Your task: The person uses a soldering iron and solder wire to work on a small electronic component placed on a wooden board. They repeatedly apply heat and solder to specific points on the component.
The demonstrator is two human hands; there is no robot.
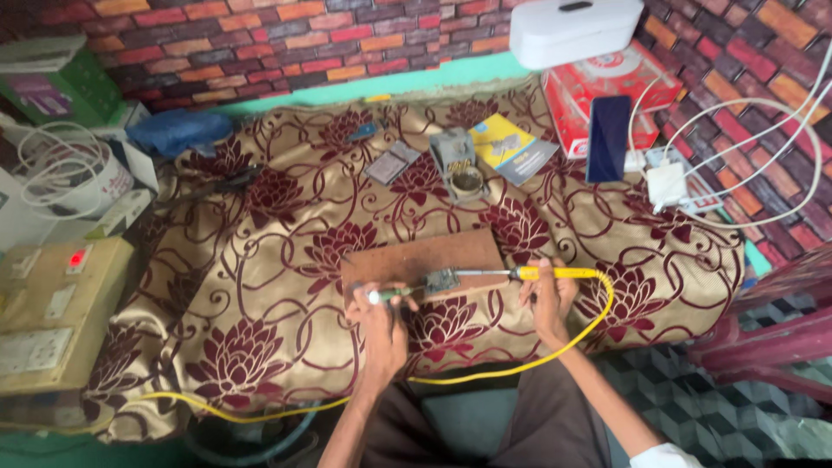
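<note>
your right hand (551,295) is closed around the yellow-handled soldering iron (542,274), its tip meeting the small circuit board (440,281) on the wooden board (422,260), while your left hand (381,314) pinches a green-handled tool (392,295) just beside it. the hot tip can slip off the small piece and scorch the wood or the floral cloth (260,260), since only that tool steadies it. the yellow cord (555,351) loops past your lap and could snag and jerk the iron.

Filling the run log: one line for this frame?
left hand: holds green-tipped tool | right hand: holds yellow-handled soldering iron | small circuit board: on brown wooden board
</note>
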